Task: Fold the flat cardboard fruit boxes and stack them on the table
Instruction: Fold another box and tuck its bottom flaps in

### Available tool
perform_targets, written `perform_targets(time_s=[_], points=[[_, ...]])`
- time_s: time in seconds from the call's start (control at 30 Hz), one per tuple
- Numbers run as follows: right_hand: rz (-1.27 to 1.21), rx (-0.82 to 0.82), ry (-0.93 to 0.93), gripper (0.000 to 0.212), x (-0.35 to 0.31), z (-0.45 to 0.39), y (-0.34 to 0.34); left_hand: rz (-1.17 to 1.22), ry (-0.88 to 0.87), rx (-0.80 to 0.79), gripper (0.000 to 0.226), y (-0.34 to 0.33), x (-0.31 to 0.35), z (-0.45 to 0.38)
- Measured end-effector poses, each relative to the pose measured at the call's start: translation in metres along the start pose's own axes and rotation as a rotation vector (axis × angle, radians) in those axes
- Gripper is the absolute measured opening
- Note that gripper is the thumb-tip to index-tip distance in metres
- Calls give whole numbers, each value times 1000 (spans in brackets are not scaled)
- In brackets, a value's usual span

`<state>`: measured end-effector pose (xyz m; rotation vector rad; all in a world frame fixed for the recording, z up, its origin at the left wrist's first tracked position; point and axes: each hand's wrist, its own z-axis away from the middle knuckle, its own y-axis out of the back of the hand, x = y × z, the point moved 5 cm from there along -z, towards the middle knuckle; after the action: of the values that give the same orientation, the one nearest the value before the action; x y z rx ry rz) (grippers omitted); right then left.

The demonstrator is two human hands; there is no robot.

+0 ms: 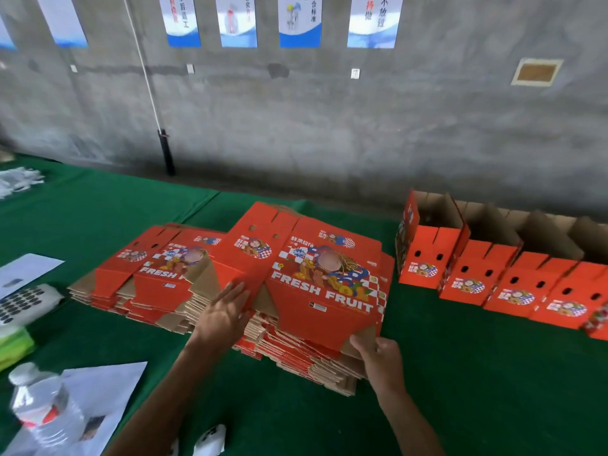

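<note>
Green table (460, 373): right hand (381, 360) fingers (360, 344) pinch flat box (316, 291).

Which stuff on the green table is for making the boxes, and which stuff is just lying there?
For the job:
- top flat box, held by the left hand and right hand
- near pile of flat boxes
- far pile
- folded boxes in a row

Just lying about:
- water bottle
- papers
- calculator
</note>
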<state>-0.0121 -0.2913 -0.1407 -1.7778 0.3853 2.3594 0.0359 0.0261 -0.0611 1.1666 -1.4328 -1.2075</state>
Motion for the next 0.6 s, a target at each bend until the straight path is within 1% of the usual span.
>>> perform_targets(time_s=[0.07, 0.1, 0.2, 0.3, 0.37, 0.43, 0.47, 0.53, 0.6], points=[[-14, 56, 54, 29, -15, 3, 19, 24, 0, 42, 52, 16, 14, 0], [-24, 109, 67, 26, -23, 5, 33, 62, -1, 93, 47, 27, 25, 1], [-25, 337, 121, 29, -47, 9, 91, 196, -34, 249, 27, 61, 70, 0], [-115, 523, 297, 19, -77, 20, 160, 502, -17, 324, 16, 89, 115, -6], [-166, 614, 479, 17, -101, 35, 207, 695, -89, 443, 13, 111, 148, -9], [-251, 665, 626, 11, -123, 51, 253, 820, -182, 576, 10, 129, 183, -11], [-277, 676, 673, 8, -132, 59, 275, 905, -205, 593, 11, 134, 200, -13], [-264, 686, 723, 7, -146, 74, 315, 1109, -216, 551, 19, 135, 235, -18], [-206, 669, 717, 10, -155, 89, 357, 1261, -221, 535, 21, 133, 265, -20]])
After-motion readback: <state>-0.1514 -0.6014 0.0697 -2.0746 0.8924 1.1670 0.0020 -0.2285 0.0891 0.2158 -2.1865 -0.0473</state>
